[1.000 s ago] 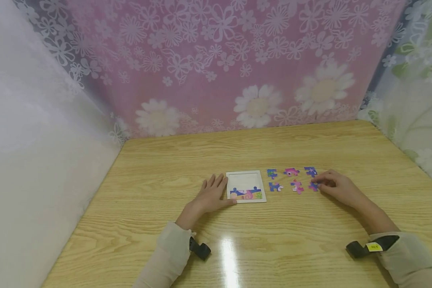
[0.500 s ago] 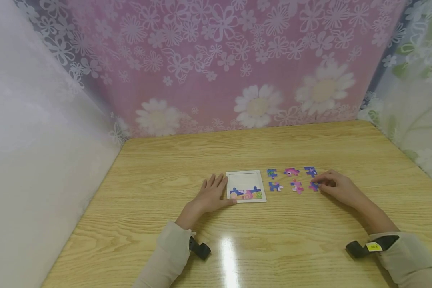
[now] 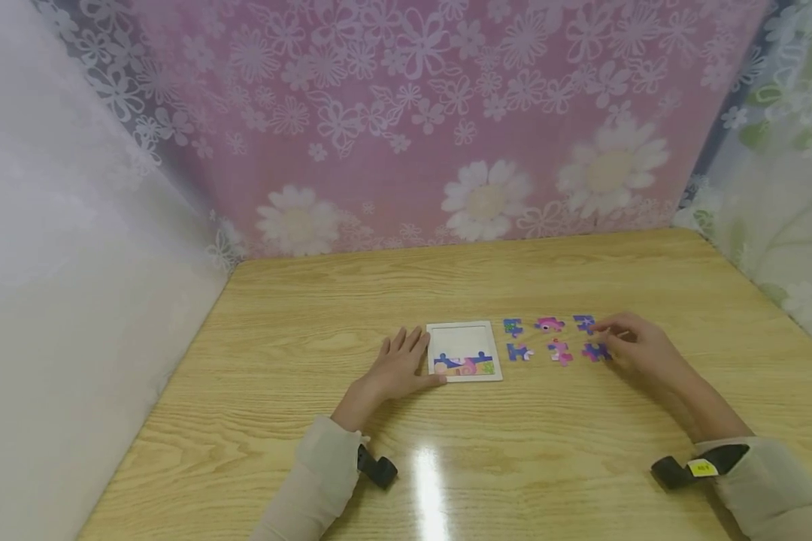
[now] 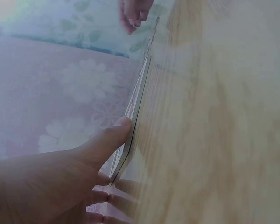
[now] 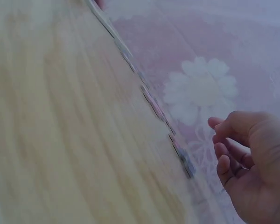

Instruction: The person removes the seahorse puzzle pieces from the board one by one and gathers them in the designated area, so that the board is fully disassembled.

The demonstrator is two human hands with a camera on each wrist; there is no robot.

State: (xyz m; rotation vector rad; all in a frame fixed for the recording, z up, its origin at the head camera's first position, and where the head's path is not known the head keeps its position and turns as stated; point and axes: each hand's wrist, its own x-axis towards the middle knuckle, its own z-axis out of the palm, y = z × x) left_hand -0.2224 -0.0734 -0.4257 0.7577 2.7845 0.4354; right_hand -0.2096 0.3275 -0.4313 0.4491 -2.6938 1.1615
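A white square puzzle frame lies on the table with its bottom row filled by colourful jigsaw pieces. My left hand rests at its left side, fingers stretched out; the thumb touches the near edge. To the right of the frame several loose jigsaw pieces lie in two rows. My right hand hovers just beside the rightmost ones, a blue starfish piece and a blue-purple piece. In the right wrist view the right hand is raised off the table, its fingers loosely bent around nothing.
Between the frame and my right hand are a pink piece with an eye, a pink piece and blue pieces. A floral curtain hangs behind the wooden table. Each wrist wears a black camera.
My right hand has lifted slightly from the blue-purple piece, which now shows whole on the table. My left hand stays at the frame.
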